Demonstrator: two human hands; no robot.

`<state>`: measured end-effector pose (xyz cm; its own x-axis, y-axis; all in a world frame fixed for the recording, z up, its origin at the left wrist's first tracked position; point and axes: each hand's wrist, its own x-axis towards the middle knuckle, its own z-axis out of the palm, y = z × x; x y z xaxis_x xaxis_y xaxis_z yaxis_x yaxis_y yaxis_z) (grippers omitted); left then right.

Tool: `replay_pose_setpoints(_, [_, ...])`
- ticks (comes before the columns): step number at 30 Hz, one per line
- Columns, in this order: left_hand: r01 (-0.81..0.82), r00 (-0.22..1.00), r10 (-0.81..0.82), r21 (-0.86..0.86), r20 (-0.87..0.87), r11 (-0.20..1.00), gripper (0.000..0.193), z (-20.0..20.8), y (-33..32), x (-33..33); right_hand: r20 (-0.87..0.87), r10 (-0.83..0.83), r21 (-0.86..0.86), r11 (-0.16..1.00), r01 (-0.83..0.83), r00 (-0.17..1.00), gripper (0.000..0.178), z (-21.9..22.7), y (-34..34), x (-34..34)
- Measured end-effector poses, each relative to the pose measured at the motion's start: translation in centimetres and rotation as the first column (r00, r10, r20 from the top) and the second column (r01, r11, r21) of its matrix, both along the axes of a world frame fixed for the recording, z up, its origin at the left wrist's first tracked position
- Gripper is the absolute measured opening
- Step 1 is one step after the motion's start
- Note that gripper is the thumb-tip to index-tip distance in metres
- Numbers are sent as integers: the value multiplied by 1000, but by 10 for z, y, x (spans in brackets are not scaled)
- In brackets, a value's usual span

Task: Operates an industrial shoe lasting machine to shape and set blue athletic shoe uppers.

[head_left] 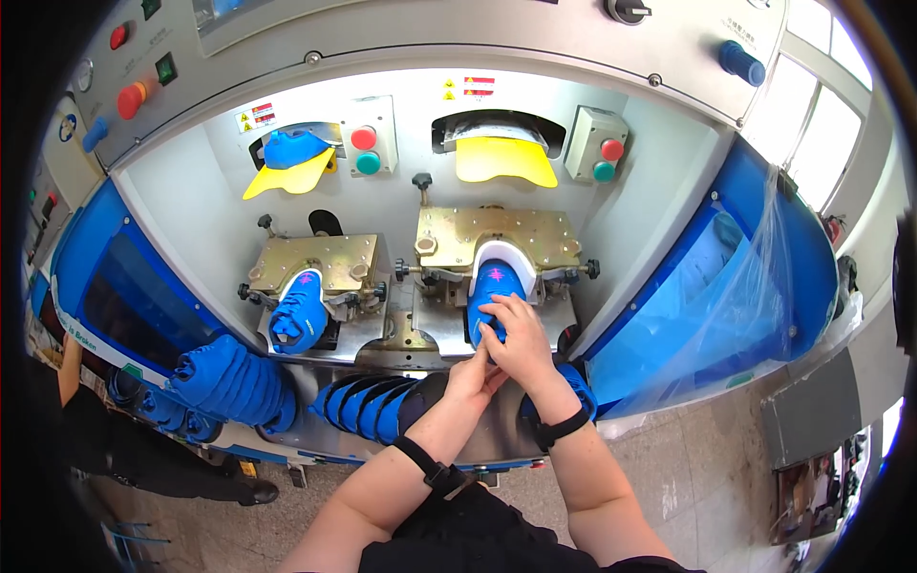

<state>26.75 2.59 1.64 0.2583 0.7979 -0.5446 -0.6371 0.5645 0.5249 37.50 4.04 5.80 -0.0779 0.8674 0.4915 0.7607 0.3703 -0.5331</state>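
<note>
A blue shoe upper (496, 279) with a pink mark lies toe-first in the white-lined mould of the right station. My right hand (521, 346) rests over its near part, fingers bent onto the blue material. Just left of it, my left hand (470, 384) is closed at the upper's near end, its fingertips partly hidden behind the right hand. At the left station sits another blue shoe upper (299, 310), with neither hand on it. Each station has a brass-coloured clamp plate, the right one (497, 234) directly beyond my hands.
Stacked blue uppers (229, 382) stand on the ledge at left; a row of blue uppers (368, 406) lies beside my left forearm. Yellow flaps (501, 162) hang from the back openings. Red and green buttons (604, 162) sit on boxes. A person's dark-clothed leg (181, 484) shows at left.
</note>
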Motion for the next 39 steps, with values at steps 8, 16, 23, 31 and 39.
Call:
replay_pose_setpoints(8, [-42,998,41,-21,-43,999,53,2,-1,4,70,-41,-14,999,42,997,38,-11,17,-2])
replay_pose_setpoints(16, [-26,989,31,40,-144,999,53,-14,-1,4,42,-37,-14,999,38,998,39,-16,20,-3])
replay_pose_setpoints(23, [132,953,-107,70,-285,989,56,-24,-7,1,50,-52,-8,999,53,997,37,-20,14,-3])
replay_pose_setpoints(31, [196,959,-161,134,-233,971,69,-24,-14,-14,91,-84,21,996,83,992,37,-23,10,-11])
replay_pose_setpoints(39, [86,901,31,247,-433,965,36,-27,-57,-151,408,-40,310,946,-97,912,28,-25,-57,-57])
